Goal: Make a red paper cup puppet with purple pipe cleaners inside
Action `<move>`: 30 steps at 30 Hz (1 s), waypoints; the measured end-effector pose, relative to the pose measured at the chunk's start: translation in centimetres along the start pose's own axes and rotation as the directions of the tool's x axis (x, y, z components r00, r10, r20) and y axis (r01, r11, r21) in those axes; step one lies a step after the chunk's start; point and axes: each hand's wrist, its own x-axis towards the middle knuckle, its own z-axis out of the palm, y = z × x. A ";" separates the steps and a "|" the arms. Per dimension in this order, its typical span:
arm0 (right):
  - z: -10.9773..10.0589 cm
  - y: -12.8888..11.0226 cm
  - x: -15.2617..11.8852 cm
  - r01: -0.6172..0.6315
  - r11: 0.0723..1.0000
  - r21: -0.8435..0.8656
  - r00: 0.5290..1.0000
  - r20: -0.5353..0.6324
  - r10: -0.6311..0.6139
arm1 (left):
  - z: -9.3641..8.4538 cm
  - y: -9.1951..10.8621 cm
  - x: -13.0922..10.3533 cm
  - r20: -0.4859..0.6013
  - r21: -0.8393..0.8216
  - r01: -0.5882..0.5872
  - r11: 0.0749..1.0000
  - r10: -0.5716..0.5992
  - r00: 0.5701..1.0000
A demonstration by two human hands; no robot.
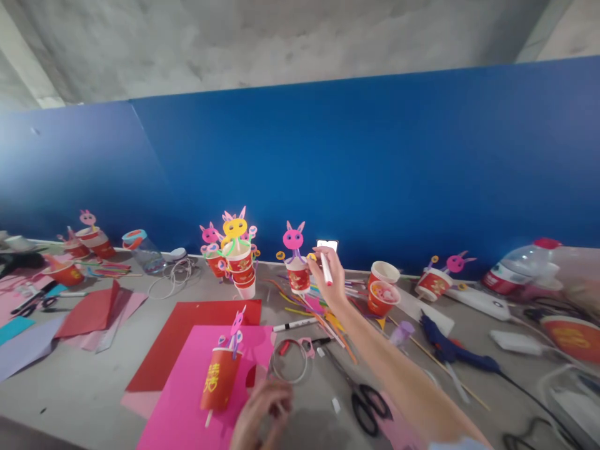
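My right hand (332,275) is stretched toward the back of the table with a white marker with a red tip (326,270) in its fingers. Just left of it stands a red cup with a pink rabbit-like figure (299,276). Low in the view, my left hand (265,412) is blurred, its fingers curled; what they hold, if anything, I cannot make out. Beside it, a red cup (220,378) with a pink figure and a white stick lies on bright pink paper (178,387). A white phone-like object (327,244) shows behind my right hand.
Stacked cups with figures (242,269) stand behind red paper (164,337). Black-handled scissors (370,409), a loop of wire (289,361) and a blue glue gun (454,350) lie at centre and right. A plastic bottle (522,265) is at the back right, near the blue partition (328,169).
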 end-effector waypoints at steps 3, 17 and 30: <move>-4.7 -3.2 -5.4 -0.117 0.991 0.068 0.993 0.040 0.114 | -0.2 0.6 1.5 -0.350 -0.190 -0.031 0.981 -0.038 0.936; -9.3 -6.8 -22.6 -0.455 0.889 0.059 0.889 0.096 0.448 | 3.3 2.9 5.8 0.157 -0.371 0.327 0.869 -0.289 0.944; -7.9 -7.1 -20.1 -0.152 0.986 -0.063 0.988 0.025 0.153 | 4.0 2.0 6.1 0.113 -0.421 0.352 0.836 -0.336 0.935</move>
